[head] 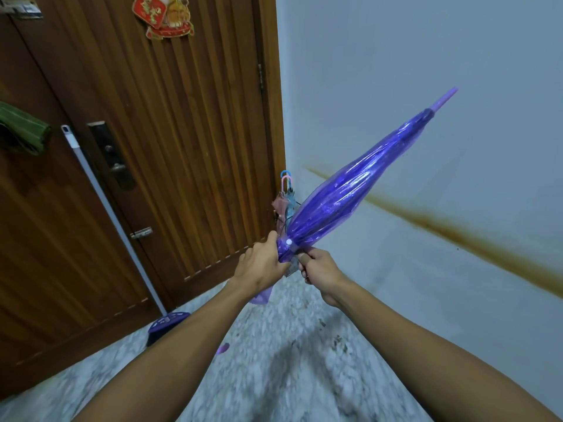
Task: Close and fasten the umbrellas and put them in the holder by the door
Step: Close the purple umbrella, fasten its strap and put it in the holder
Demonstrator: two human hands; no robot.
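Purple umbrella (350, 193): translucent, folded, canopy gathered; held in the air before the white wall (426, 71), tip (445, 99) raised up and to the right, lower end down between both hands. Strap (294, 247) wrapped round the gathered canopy, white snap (288, 241) showing on it.

Left hand (262, 264): fingers curled round the canopy's lower end, just left of the strap, thumb up against the snap.

Right hand (320, 266): fingers closed, pinching the canopy edge just below the strap; hold partly hidden.

Other umbrellas (285, 199): pink and blue hooked handles, folded, upright in the corner beside the wooden door (167, 132), behind the hands. Holder itself hidden.

Grey pole (109, 214): leaning on the door.
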